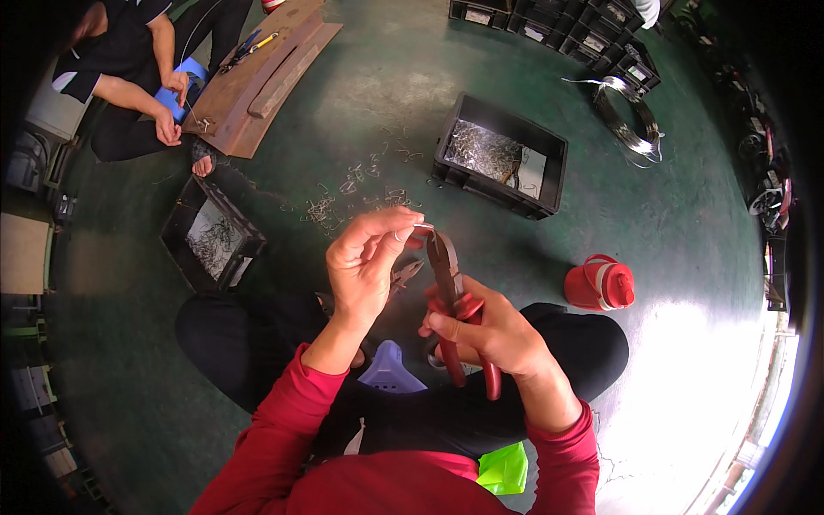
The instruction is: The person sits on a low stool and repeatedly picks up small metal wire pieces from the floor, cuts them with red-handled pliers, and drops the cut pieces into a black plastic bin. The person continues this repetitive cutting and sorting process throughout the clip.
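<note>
My left hand [359, 262] is raised in front of me, thumb and forefinger pinching a short piece of silvery wire [422, 227]. Wrapped in my right hand [502, 333] are red-handled pliers [445, 268], held upright with their jaws beside the end of that wire. Whether the jaws touch it, I cannot tell. Low behind my left wrist, the metal jaws of another tool [407, 274] show, the rest mostly hidden. Many small bent wire hooks [322, 212] lie scattered on the green floor beyond my hands.
Ahead stands a black crate [498, 199] holding wire pieces; another crate [176, 225] is at left. A red jug [592, 286] sits right, a wire coil [631, 116] farther off. Upper left, a person handles wire beside a brown metal bench [249, 94]. Black crates [575, 34] are stacked behind.
</note>
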Tool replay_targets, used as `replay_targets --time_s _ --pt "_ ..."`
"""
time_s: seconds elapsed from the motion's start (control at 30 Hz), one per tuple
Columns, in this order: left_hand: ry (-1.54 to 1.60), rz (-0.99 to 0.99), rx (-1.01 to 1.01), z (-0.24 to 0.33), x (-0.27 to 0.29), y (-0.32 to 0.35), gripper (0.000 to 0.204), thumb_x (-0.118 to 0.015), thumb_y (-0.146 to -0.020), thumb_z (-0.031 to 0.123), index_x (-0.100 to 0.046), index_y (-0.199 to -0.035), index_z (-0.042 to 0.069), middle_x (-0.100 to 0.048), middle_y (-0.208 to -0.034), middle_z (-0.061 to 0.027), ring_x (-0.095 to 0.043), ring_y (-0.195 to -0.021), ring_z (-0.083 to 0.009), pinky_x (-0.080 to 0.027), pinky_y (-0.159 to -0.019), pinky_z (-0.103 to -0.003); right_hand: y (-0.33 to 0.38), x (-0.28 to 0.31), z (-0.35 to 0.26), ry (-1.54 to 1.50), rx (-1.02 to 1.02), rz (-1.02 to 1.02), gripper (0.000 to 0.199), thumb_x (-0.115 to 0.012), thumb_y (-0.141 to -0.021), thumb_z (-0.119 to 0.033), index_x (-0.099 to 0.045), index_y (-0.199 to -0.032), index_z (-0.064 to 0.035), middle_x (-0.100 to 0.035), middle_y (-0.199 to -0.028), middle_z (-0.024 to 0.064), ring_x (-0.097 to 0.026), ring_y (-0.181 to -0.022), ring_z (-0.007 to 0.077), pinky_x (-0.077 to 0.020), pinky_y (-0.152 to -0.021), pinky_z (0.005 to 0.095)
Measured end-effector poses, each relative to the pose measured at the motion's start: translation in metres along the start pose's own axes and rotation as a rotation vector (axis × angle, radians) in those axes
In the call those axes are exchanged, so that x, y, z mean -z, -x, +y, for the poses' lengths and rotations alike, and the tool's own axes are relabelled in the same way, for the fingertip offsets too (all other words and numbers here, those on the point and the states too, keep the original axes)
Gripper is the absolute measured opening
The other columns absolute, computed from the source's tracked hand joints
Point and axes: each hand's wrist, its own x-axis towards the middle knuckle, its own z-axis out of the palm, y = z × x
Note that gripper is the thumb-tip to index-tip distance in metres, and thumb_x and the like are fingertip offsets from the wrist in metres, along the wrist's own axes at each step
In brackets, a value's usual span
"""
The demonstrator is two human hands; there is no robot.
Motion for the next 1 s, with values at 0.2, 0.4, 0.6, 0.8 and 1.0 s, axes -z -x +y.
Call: replay_targets --time_s 0.2,0.4,0.6,0.8,1.0 --pt "-0.108 -0.091 0.123 0.019 0.008 -0.001 0.024 -0.05 -0.096 0.001 -0.06 -0.119 0.0 -0.065 -0.111 -0.0118 -0.063 -0.105 -0.0197 -0.052 -0.085 -0.031 0.007 0.003 -0.008 0.224 -0.006 0.144 0.033 -0.07 -0.086 -0.025 -0.057 -0.105 -0.0014 -0.065 -0.083 0.006 -0.063 -0.077 0.0128 -0.0486 -0.069 0.0284" --pt "-0.67 -0.34 0.237 0.053 0.027 -0.014 0.028 -0.048 -0.099 0.012 -0.061 -0.123 0.002 -0.068 -0.095 -0.0094 -0.065 -0.083 -0.0142 -0.052 -0.069 -0.026 0.005 0.007 -0.019 0.512 -0.034 0.173 0.032 -0.071 -0.083 -0.025 -0.057 -0.104 -0.0044 -0.064 -0.075 0.0109 -0.064 -0.063 0.0191 -0.0498 -0.063 0.0337" --pt "-0.636 -0.472 0.378 0.054 0.022 -0.009 0.021 -0.052 -0.097 0.008 -0.064 -0.113 0.002 -0.064 -0.071 -0.0044 -0.06 -0.058 -0.0091 -0.046 -0.05 -0.024 0.008 0.004 -0.034 0.613 -0.204 0.159 0.029 -0.069 -0.085 -0.022 -0.058 -0.101 -0.0009 -0.062 -0.077 0.0094 -0.061 -0.065 0.0211 -0.0484 -0.062 0.0337" --pt "-0.701 -0.507 0.499 0.046 0.026 -0.006 0.032 -0.047 -0.101 0.022 -0.061 -0.084 -0.001 -0.058 -0.06 -0.0033 -0.052 -0.05 -0.0074 -0.041 -0.047 -0.023 0.005 0.009 -0.03 0.755 -0.084 0.153 0.03 -0.069 -0.084 -0.023 -0.058 -0.103 -0.0022 -0.062 -0.083 0.0133 -0.062 -0.078 0.0251 -0.0478 -0.073 0.035" --pt "-0.45 -0.521 0.908 0.048 0.031 -0.011 0.054 -0.042 -0.101 0.038 -0.059 -0.07 -0.001 -0.053 -0.052 -0.003 -0.046 -0.044 -0.0073 -0.036 -0.043 -0.024 0.006 0.012 -0.031 0.748 -0.18 0.094 0.03 -0.069 -0.085 -0.024 -0.059 -0.104 -0.0032 -0.063 -0.086 0.0134 -0.062 -0.081 0.0268 -0.0474 -0.076 0.0355"
